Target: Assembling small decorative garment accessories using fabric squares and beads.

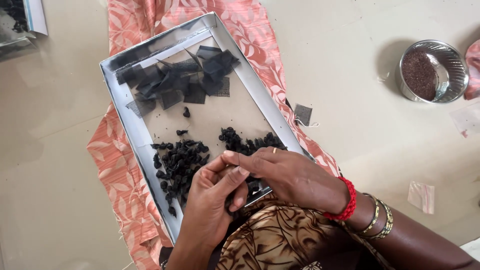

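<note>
We pinch a small dark bundle between left hand [212, 197] and right hand [287, 175] over the shallow silver cardboard tray's [131, 129] near edge, beside black tied bundles [180, 162].

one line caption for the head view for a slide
Left hand and right hand meet over a shallow silver tray of small black bundles and black mesh squares.

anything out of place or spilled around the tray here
One black mesh square lies on the floor right of the tray, apart from the pile of squares inside it, with loose threads trailing. A single small black bundle sits alone mid-tray, away from the heaps. Nothing looks spilled from the steel bowl.
</note>
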